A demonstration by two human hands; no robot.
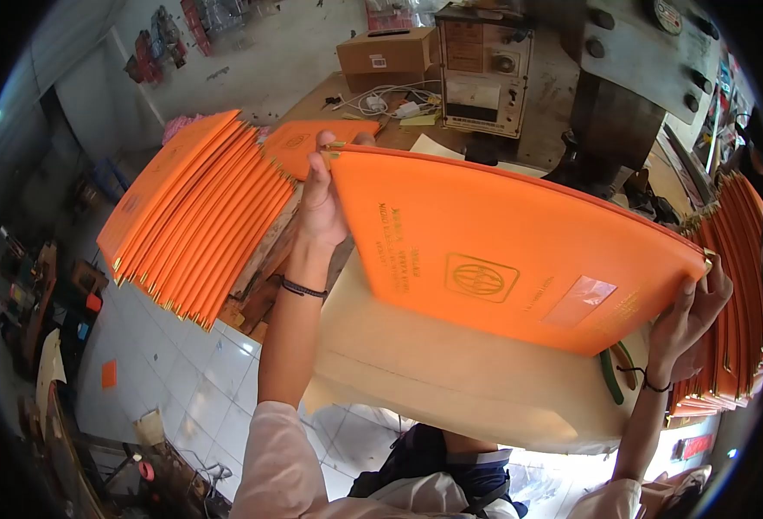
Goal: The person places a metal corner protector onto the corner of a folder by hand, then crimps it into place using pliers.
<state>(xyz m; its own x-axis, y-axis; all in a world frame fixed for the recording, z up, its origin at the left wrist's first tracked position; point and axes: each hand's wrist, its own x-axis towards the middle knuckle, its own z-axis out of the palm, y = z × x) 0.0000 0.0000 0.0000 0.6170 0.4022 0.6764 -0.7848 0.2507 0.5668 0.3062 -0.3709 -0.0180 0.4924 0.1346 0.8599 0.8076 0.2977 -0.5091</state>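
Observation:
An orange folder (pixel 416 251) with gold print, a framed emblem and a small clear window stands tilted up in front of me, its gold-tipped corners at the ends of the upper edge. At its upper left corner my left hand (pixel 325 195) grips it, thumb along the side. My right hand (pixel 691 316) closes round the right corner. Below the folder spreads a tan board (pixel 416 372) on the work table. Green-handled pliers (pixel 610 376) lie partly hidden by the folder, close to my right wrist.
A fanned stack of orange folders (pixel 187 216) lies at left, and one more folder (pixel 299 143) lies behind it. Another tall stack (pixel 727 294) rises at right. At the back are a metal press (pixel 623 95), a control box (pixel 485 78), a cardboard box (pixel 386 52) and white cables (pixel 381 99).

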